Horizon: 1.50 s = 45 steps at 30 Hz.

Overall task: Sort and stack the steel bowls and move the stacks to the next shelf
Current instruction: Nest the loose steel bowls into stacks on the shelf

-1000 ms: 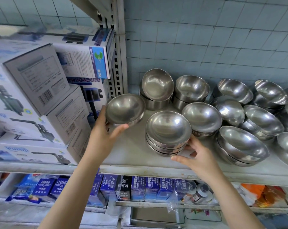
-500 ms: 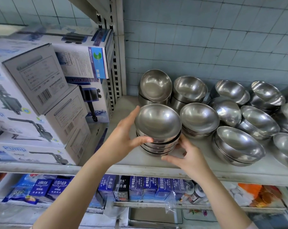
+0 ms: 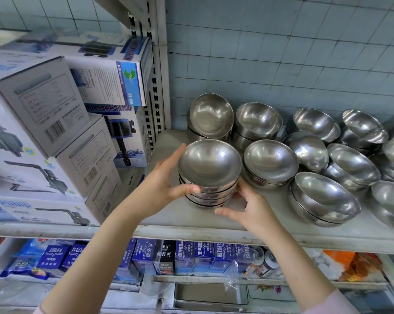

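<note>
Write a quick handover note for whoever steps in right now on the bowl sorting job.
Left hand: gripping the left side of the front stack of steel bowls, thumb across its rims.
Right hand: cupping the same stack's lower right side.
Stack sits on the white shelf, near its front edge, several bowls nested.
Done: this one stack looks built.
Left: move it to the next shelf; other bowls to the right and behind lie in loose, tilted piles, not yet sorted.

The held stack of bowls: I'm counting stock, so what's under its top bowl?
Under the top bowl, three or four nested bowl rims show. The left hand and right hand cover the sides.
</note>
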### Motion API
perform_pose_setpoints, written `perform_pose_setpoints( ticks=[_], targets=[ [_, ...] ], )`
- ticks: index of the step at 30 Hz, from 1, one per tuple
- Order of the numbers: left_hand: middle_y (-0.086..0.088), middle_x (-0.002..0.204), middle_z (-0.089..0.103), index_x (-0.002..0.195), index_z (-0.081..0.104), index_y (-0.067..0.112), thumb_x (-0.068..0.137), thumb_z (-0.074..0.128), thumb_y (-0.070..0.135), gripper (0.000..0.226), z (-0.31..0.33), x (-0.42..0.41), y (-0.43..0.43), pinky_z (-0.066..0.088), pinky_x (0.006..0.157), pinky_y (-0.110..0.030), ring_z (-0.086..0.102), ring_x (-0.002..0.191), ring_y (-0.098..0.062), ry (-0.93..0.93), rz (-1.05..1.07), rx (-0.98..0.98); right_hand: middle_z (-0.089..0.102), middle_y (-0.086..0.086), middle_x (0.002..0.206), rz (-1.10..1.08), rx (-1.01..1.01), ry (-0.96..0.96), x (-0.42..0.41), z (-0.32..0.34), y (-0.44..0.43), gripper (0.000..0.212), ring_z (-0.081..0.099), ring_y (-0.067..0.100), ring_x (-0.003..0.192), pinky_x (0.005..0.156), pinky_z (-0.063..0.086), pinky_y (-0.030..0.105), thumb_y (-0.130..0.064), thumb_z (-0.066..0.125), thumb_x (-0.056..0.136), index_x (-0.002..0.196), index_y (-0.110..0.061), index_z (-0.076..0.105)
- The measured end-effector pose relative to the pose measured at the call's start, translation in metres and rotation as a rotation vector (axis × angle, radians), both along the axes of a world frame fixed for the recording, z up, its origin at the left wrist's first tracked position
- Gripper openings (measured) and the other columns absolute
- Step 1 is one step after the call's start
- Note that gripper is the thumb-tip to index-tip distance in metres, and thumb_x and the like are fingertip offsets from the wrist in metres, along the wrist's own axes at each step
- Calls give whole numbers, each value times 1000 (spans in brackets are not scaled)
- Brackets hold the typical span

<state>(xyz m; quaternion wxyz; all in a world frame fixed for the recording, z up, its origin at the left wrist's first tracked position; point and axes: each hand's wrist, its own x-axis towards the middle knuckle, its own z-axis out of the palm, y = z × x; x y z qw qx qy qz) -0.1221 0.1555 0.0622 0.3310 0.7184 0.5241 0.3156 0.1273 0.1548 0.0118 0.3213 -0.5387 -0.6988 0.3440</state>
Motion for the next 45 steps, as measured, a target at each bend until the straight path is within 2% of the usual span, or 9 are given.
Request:
perform_pose_setpoints(
  ticks=[4,7,11,15,18,23,32,39,45],
  targets=[
    [15,162,10,151,-1,40,57,72,78,126,-7,1,-1,23,120,-39,16,147,-2,-212,-7,-7,46,-38,118,73,-6,-104,1,18,4,89,50,-13,96,78,31,-6,-42,86,69,137,-51,31],
    [19,161,2,149,-13,43,51,77,75,137,-18,11,-8,24,119,-37,15,145,2,-329,28,-59,56,-29,108,11,0,-170,16,39,-4,97,54,-2,71,66,42,6,-65,77,58,143,-47,32],
    [23,154,26,149,-3,45,52,85,61,132,-34,27,-10,26,119,-40,29,140,3,-459,65,-86,52,-35,120,-147,228,-186,51,68,0,79,51,-14,105,93,39,7,-64,70,60,133,-38,54],
    [22,142,46,147,25,38,60,86,45,106,-46,35,-12,36,113,-30,43,134,-2,-544,93,-22,33,-4,158,-211,187,-479,71,79,29,109,26,17,145,117,20,31,-69,67,61,153,-22,33],
    [24,140,48,144,29,42,62,84,43,98,-49,34,-12,39,105,-17,44,132,-1,-572,110,-11,16,2,165,-195,65,-578,72,79,42,118,12,23,152,122,14,40,-66,75,64,158,-21,18],
    [23,141,47,145,28,43,62,83,54,100,-49,33,-11,38,105,-16,43,133,-2,-567,106,6,17,6,165,-183,12,-686,69,83,52,129,11,24,150,119,17,36,-70,78,58,159,-23,13],
    [24,138,49,144,30,41,59,83,57,101,-49,31,-10,40,105,-20,45,132,-2,-547,127,22,34,2,152,-197,-25,-437,68,112,43,114,21,18,146,111,28,34,-54,88,56,151,-33,30],
    [24,138,50,145,31,38,60,84,52,101,-47,33,-10,40,108,-26,46,131,-2,-522,144,42,46,-19,142,-10,114,-250,9,158,29,112,46,6,129,103,39,28,-69,85,42,140,-47,37],
    [29,134,53,140,35,47,59,84,46,94,-43,37,-14,40,105,-22,48,127,4,-492,205,79,32,-18,151,113,87,-323,-31,136,21,110,28,4,140,105,29,24,-57,87,55,148,-40,31]
  ],
)
